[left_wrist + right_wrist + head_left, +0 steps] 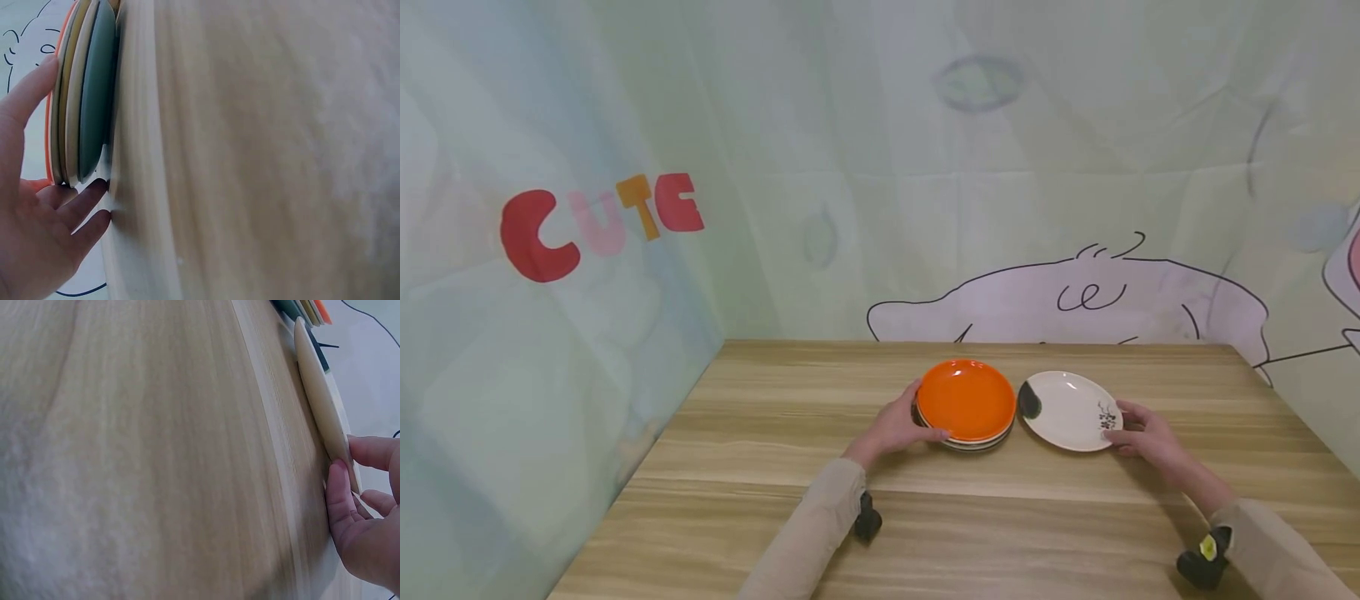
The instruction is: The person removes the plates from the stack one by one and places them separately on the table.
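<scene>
A stack of plates with a glossy orange plate (966, 402) on top sits toward the back of the table. Its layered rims show in the left wrist view, with a dark green plate (99, 94) at the bottom. My left hand (901, 423) holds the stack's left side, thumb along the near rim and fingers spread around the edge. To the right of the stack is a white plate (1067, 410) with a black patch and a dark plant design. My right hand (1150, 442) pinches its right edge between thumb and fingers. Some fingertips are hidden behind the rims.
The wood-grain table (1000, 533) ends at a back edge against a hanging printed cloth (850, 167). Colored letters spelling CUTE (538, 237) are on the left side. A small black device (867, 518) sits at the left wrist, another (1202, 567) at the right.
</scene>
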Demonstrator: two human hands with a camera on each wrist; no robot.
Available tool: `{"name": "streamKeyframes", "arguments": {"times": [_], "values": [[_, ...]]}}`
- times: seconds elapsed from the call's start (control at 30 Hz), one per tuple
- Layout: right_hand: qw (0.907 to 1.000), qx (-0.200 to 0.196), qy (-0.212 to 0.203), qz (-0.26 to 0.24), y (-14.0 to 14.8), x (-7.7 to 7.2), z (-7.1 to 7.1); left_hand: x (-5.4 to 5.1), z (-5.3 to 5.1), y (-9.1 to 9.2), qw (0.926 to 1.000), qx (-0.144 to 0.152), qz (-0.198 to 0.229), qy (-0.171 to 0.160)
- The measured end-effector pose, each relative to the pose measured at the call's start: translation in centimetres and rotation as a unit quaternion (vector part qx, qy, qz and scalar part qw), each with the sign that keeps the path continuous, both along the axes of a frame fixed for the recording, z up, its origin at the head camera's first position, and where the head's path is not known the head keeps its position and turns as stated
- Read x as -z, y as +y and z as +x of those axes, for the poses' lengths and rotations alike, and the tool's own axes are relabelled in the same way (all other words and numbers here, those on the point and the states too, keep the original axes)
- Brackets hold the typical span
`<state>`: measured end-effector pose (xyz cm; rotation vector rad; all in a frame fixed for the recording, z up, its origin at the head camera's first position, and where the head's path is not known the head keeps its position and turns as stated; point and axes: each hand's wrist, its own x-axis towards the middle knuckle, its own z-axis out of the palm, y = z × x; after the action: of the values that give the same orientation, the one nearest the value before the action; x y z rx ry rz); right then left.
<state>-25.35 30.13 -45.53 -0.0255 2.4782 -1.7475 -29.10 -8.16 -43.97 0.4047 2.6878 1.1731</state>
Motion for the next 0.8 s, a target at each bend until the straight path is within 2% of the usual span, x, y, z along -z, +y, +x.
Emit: {"name": "streamKeyframes", "arguments": {"times": [0.3, 0.6, 0.8], "values": [[1.0, 0.004, -0.003, 0.003, 0.1, 0.0, 0.1, 0.0, 0.1, 0.1, 0.9999, 0.001, 0.015, -0.008], [0.9999, 0.015, -0.006, -0.004, 0.3, -0.2, 0.0, -0.2, 0.2, 0.2, 0.9999, -0.002, 0.011, -0.009], [0.999, 0.013, -0.004, 0.042, 0.6, -1.0, -0.1, -0.1, 0.2, 0.1, 0.9998, -0.003, 0.017, -0.01]]}}
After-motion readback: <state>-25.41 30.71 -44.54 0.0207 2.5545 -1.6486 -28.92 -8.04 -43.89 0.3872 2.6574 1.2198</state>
